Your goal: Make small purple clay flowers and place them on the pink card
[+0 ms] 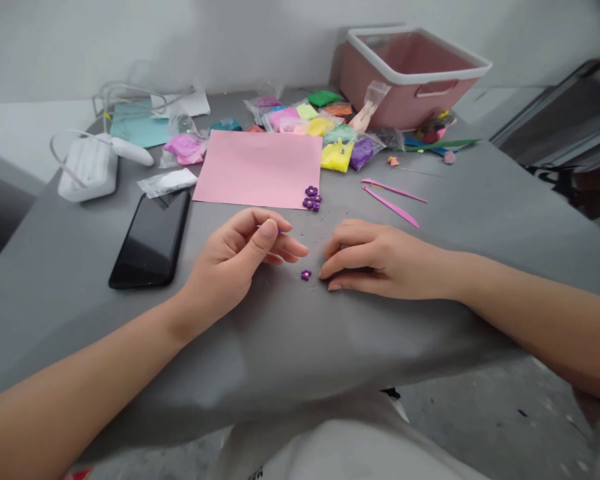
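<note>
My left hand (240, 257) rests on the grey table (330, 333), thumb and forefinger pinched on a tiny purple clay bit (279, 231) that barely shows. My right hand (380, 260) lies palm down beside it, fingers curled, holding nothing I can see. Between the two hands a small purple clay flower (306, 274) with a yellow centre lies on the table, just off my right fingertips. Several more purple flowers (312, 199) sit at the near right corner of a pink paper sheet (260, 168).
A black phone (153, 239) lies left of my hands. Two pink modelling tools (393, 199) lie to the right. Bags of coloured clay (330, 133) crowd the back, beside a pink bin (410, 77). A white device (87, 167) with cables sits far left.
</note>
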The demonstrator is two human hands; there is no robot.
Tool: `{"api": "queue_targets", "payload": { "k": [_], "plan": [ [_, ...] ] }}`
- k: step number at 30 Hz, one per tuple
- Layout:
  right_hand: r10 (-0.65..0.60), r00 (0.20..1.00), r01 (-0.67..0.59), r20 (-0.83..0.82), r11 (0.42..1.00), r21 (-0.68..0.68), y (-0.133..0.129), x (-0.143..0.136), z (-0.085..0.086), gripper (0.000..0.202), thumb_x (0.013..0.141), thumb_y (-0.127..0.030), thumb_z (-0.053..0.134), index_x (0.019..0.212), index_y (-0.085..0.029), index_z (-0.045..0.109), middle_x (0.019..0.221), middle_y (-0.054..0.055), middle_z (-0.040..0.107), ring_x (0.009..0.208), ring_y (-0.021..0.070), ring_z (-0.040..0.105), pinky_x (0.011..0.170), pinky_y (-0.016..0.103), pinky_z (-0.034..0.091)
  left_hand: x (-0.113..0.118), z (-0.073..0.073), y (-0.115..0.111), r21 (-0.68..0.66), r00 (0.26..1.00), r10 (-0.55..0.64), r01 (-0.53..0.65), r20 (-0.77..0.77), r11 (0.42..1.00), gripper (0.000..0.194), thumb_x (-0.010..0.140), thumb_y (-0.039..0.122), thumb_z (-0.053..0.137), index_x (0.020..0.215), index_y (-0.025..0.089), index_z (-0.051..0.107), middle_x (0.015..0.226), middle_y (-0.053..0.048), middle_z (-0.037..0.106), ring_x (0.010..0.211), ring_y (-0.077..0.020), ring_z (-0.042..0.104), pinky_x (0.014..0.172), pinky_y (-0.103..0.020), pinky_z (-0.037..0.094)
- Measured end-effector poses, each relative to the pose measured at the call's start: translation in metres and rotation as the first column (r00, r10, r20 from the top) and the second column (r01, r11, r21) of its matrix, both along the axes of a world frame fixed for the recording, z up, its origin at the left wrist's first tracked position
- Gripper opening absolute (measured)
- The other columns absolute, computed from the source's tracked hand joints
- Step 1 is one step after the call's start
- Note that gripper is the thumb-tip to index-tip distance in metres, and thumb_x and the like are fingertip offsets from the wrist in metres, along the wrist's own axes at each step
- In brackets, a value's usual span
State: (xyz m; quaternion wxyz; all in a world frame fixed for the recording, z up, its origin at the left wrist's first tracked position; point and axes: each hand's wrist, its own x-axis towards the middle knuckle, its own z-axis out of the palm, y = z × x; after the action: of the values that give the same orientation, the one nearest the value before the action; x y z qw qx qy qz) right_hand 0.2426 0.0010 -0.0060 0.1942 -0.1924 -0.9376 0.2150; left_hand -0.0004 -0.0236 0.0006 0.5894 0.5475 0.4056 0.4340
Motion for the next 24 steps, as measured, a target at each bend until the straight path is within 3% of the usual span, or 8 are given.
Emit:
{"api": "queue_targets", "payload": {
  "k": [10,17,24],
  "plan": [
    [0.045,0.998,-0.039,0.035,0.990,-0.136,0.010,0.012,0.002,0.021,0.092,-0.027,0.063,0.110,-0.019,0.072,0.107,0.008,0.068,0.098,0.0157,0.062,0.086,0.028,0.050,0.001,0.002,0.000,-0.020,1.000,0.018,-0.018,-0.006,1.000,0.026,0.089,0.048,0.064,0.090,0.022,0.064,0.080,0.000,0.077,0.077,-0.0140,0.072,0.075,-0.025,0.055],
    [0.022,0.999,-0.025,-0.029,0.995,-0.095,0.014,0.010,-0.003,0.015,0.092,-0.025,0.064,0.101,-0.020,0.075,0.099,0.006,0.068,0.089,0.0136,0.063,0.082,0.026,0.050,0.000,0.001,0.001,-0.012,1.000,0.005,-0.005,-0.003,1.000,0.025,0.089,0.047,0.063,0.091,0.022,0.064,0.081,0.000,0.077,0.077,-0.0139,0.072,0.075,-0.025,0.055],
    [-0.041,0.999,0.040,-0.004,0.990,-0.136,0.012,0.003,-0.003,0.012,0.090,-0.027,0.066,0.093,-0.020,0.076,0.093,0.005,0.065,0.086,0.0135,0.062,0.079,0.026,0.049,0.000,0.000,0.001,-0.016,1.000,0.002,-0.002,0.000,1.000,0.024,0.090,0.047,0.063,0.092,0.022,0.064,0.081,0.000,0.077,0.078,-0.0139,0.072,0.076,-0.025,0.055]
  ]
}}
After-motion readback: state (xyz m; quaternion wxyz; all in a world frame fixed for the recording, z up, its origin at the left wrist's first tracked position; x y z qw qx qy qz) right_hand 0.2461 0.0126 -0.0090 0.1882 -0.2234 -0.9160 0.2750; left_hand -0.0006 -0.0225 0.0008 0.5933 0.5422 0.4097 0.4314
